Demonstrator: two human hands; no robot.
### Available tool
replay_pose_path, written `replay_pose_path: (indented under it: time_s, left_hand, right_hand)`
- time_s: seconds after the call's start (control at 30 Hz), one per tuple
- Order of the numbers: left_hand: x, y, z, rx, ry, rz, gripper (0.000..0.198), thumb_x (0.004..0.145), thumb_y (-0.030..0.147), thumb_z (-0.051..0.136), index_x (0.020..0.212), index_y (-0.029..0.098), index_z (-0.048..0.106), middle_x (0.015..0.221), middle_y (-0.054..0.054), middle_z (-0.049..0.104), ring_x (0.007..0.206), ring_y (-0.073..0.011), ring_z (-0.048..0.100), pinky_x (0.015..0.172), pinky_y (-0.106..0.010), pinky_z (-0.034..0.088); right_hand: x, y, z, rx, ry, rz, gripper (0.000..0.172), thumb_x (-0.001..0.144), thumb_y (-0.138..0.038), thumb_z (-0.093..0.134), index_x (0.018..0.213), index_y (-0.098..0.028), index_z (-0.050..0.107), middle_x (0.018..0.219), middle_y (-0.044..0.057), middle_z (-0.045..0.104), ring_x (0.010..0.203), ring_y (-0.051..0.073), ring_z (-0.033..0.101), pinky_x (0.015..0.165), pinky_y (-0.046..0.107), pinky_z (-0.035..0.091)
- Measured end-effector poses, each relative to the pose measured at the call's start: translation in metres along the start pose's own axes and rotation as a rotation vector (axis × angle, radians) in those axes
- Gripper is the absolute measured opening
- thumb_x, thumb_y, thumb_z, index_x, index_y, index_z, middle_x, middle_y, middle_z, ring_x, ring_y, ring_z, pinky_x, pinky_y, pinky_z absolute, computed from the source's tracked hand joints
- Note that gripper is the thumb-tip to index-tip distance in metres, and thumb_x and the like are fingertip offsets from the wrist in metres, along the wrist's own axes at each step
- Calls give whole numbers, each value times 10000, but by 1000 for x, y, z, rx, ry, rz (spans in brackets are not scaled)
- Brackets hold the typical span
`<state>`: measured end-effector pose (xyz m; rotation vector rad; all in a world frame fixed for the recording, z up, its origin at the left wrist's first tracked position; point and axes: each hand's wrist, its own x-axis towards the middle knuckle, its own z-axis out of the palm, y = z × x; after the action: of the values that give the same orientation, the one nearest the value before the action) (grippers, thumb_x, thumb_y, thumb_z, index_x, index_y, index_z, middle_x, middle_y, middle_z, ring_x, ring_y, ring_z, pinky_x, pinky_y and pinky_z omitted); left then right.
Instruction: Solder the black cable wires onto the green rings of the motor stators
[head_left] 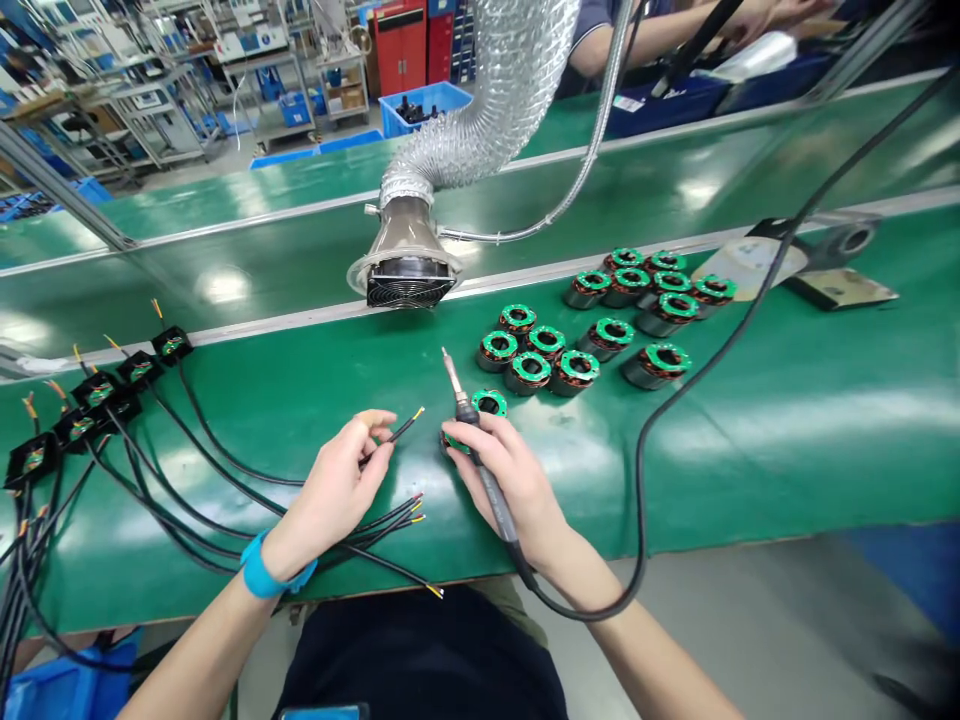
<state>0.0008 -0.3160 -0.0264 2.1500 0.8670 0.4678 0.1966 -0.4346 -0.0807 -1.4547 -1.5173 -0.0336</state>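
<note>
My left hand (349, 470), a blue band at its wrist, pinches a black cable (406, 428) near its end, where short coloured wires stick out. In my right hand (514, 485) is a soldering iron (452, 375), its bare tip pointing up and away from me, apart from the cable. A motor stator (456, 442) with a green ring board is partly hidden by my right fingers; I cannot tell whether they grip it. Just beyond it stands another stator (489, 403). More cable ends (416, 510) lie on the bench below my left hand.
Several stators (531, 372) stand right of centre on the green bench (750, 430). Black housings (97, 390) with cables sit at left. A fume extractor (409, 270) hangs ahead. The iron's cord (641, 480) loops at right, near a soldering stand (757, 260). Someone's arm (660, 35) shows beyond.
</note>
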Motion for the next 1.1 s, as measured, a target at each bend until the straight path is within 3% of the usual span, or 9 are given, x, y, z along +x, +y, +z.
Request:
replay_pose_path:
  time_s: [0.1,0.2,0.33,0.47,0.57,0.7,0.83,0.93,1.1]
  left_hand:
    - [14,6,7,-3,50,63,232,1037,350,617,1175,211,739,976,-41,748,791,-158,649,725,-269,496]
    - [17,9,9,-127,76,38,301,1053,380,588,1239,212,755,925,-31,756,747,-145,643,708,-255,493]
    - [12,11,8,-317,26,-63,352,1045,414,590,1232,172,765,751,-16,676,610,-126,556,571,-231,433]
    - [11,15,7,-301,26,31,270,1014,391,643,1038,179,807,885,-60,716,767,-157,616,699,-254,486]
    - [12,16,6,-279,12,68,347,1038,424,606,874,174,782,780,-42,654,714,-145,561,657,-250,451]
    - [11,14,8,-458,20,-47,362,986,507,681,888,168,758,733,-9,613,543,-89,455,501,-223,386]
    - [8,12,13,-630,110,-114,341,901,490,796,871,154,750,685,13,605,475,-58,435,438,-195,351]
    - [7,10,16,-690,175,-123,313,870,457,832,841,155,756,681,17,615,456,-46,427,421,-184,341]
    - [6,10,14,-704,237,-98,203,838,335,845,793,156,757,734,-13,675,611,-92,576,576,-194,494]
  right_hand:
    - [8,-3,10,97,-14,24,464,1042,-80,546,1442,-315,533,1237,89,595,1061,207,682,912,368,623]
    - [10,-7,14,142,-34,10,456,1029,-108,595,1436,-304,536,1246,92,595,1077,217,673,925,377,617]
    - [14,-17,14,182,107,62,405,1017,-145,647,1386,-296,572,1214,85,643,1088,228,672,945,407,609]
    - [26,-28,19,291,216,128,336,1022,-138,631,1317,-294,597,1048,31,702,1015,208,683,957,406,600]
    - [33,-32,26,369,269,159,289,1016,-147,638,1266,-289,615,990,14,687,961,199,685,943,403,593]
    - [32,-39,38,477,325,243,256,990,-155,657,1210,-276,607,1004,17,618,896,180,675,871,374,600]
    - [27,-53,50,444,466,316,230,969,-146,686,1135,-270,586,964,5,584,853,175,642,813,360,591]
    - [22,-62,58,295,543,267,222,973,-119,685,1090,-283,591,932,5,607,858,193,638,790,374,589]
    - [17,-65,57,184,459,90,330,974,-59,652,1191,-304,611,998,32,680,909,213,678,796,396,612]
